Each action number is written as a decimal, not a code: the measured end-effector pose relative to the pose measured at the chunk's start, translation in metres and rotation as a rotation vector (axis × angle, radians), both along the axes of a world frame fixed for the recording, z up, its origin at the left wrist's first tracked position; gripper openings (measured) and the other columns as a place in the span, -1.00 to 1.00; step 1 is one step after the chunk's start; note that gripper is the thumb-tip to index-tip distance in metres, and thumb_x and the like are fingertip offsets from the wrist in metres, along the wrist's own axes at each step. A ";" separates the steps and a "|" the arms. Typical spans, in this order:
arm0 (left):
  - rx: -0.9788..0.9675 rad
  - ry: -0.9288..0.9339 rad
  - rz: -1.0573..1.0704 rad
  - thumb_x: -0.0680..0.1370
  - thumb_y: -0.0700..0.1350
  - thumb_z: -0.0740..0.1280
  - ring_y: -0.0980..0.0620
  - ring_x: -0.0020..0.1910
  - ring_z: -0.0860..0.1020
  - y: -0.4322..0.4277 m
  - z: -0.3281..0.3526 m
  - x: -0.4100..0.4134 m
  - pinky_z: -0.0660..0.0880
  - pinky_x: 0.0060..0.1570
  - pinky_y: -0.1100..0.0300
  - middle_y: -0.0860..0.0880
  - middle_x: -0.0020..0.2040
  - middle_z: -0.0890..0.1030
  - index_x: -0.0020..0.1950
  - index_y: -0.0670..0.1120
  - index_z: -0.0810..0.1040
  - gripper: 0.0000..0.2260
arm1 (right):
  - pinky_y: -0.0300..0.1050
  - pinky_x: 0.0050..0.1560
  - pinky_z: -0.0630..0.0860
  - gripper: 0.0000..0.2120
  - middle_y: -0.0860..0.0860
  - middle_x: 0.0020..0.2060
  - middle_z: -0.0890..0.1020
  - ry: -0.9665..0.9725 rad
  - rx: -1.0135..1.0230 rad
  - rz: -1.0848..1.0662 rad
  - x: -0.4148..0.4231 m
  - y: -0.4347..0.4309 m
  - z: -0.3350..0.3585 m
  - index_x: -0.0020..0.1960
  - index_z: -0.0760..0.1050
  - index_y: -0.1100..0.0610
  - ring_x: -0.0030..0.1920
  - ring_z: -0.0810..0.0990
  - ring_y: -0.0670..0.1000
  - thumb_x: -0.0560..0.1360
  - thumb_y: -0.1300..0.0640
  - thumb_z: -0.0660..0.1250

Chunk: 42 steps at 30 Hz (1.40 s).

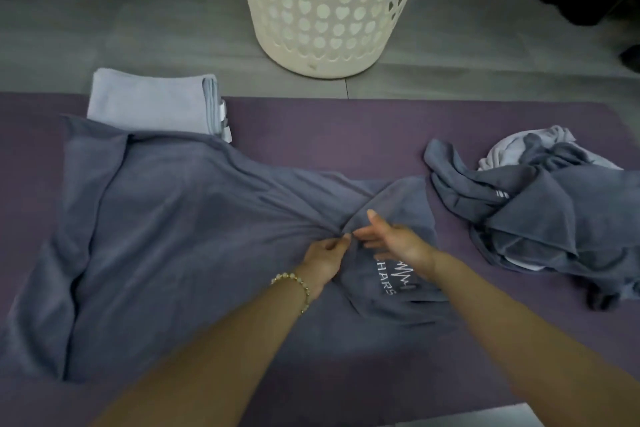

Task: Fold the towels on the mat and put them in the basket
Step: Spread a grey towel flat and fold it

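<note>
One light towel [149, 104] is already folded. It sits at the far left edge of the mat [311, 135], partly off it, and is not in the basket [322, 7] yet. The basket stands on the floor past the mat (its top is cut off, so I cannot tell if anything is inside). A big blue towel [166, 225] lies spread out on the mat, bunched up in the middle. The left hand [325, 258] pinches that bunch. The right hand [394, 241] is just beside it, fingers stretched out, holding nothing. A messy pile [540, 215] of more towels lies on the right. So most of the job is left: this towel, the pile, then everything into the basket.
</note>
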<state>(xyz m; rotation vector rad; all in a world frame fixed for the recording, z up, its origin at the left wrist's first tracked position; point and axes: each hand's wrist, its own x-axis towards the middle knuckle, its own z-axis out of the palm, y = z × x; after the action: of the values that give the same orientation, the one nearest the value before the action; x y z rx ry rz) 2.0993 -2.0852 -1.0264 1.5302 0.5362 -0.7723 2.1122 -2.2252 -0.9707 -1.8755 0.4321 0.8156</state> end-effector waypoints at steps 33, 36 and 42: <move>-0.156 -0.344 -0.094 0.59 -0.03 0.22 0.28 -0.17 0.54 0.225 0.166 -0.018 0.44 -0.20 0.54 0.18 -0.26 0.59 -0.13 -0.13 0.46 -0.80 | -0.04 0.36 0.38 -0.22 0.02 0.30 0.54 0.462 0.428 0.455 0.044 0.148 0.085 0.37 0.43 0.06 0.26 0.54 0.00 0.37 -0.44 0.09; -0.173 -0.349 -0.048 0.54 0.10 0.31 0.17 -0.07 0.56 0.277 0.175 -0.034 0.51 -0.07 0.42 0.01 -0.08 0.59 0.08 -0.30 0.47 -0.57 | -0.01 0.28 0.46 -0.21 0.05 0.21 0.61 0.522 0.407 0.630 0.055 0.198 0.105 0.30 0.49 0.10 0.19 0.60 0.05 0.38 -0.46 0.04; -0.164 -0.326 0.186 0.54 0.05 0.24 0.13 -0.30 0.42 0.365 0.144 -0.047 0.44 -0.28 0.33 0.00 -0.27 0.44 -0.11 -0.10 0.40 -0.79 | 0.00 0.30 0.43 -0.24 0.13 0.21 0.60 0.353 0.325 0.706 0.082 0.294 0.115 0.25 0.52 0.14 0.25 0.55 0.12 0.37 -0.43 0.10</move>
<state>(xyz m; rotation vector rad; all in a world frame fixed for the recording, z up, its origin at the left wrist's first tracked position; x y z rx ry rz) 2.0528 -1.7199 -0.8820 1.3950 0.3560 -0.4021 2.1940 -1.9311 -0.8555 -1.5716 -0.1752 1.5949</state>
